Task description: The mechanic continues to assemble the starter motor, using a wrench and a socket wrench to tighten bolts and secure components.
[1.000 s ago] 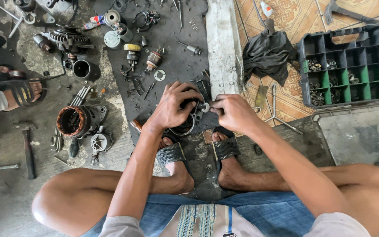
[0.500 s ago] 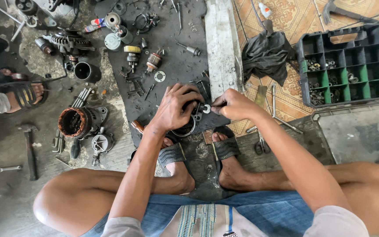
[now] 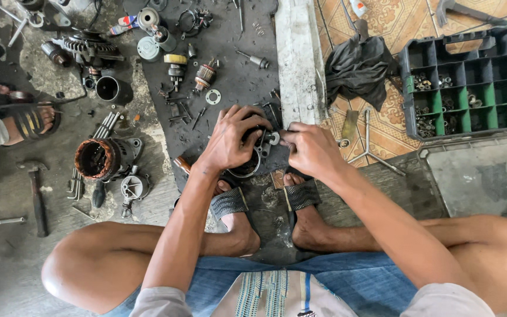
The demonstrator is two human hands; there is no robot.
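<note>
The person's left hand was curled over the top of a round metal motor housing, its grip wrapped closely around the part and holding it against a dark rubber mat on the floor. The right hand met it from the other side, its fingertips pinched narrowly on a small metal fitting at the housing's upper edge. Both hands worked just above the person's sandalled feet, which rested at the near edge of the mat, knees spread wide to either side.

On the mat beyond the hands lay small screws, a washer and a copper-wound armature. Past the mat's left edge, on the bare concrete floor, stood a larger motor casing with a copper-coloured winding, with a hammer further left. A black cylinder sat near the mat's far left corner.

To the right of the mat ran a pale concrete strip, and beyond it a crumpled black cloth lay on patterned tiles. A green and black compartment tray holding bolts sat near the right edge. Another person's sandalled foot showed at the far left.
</note>
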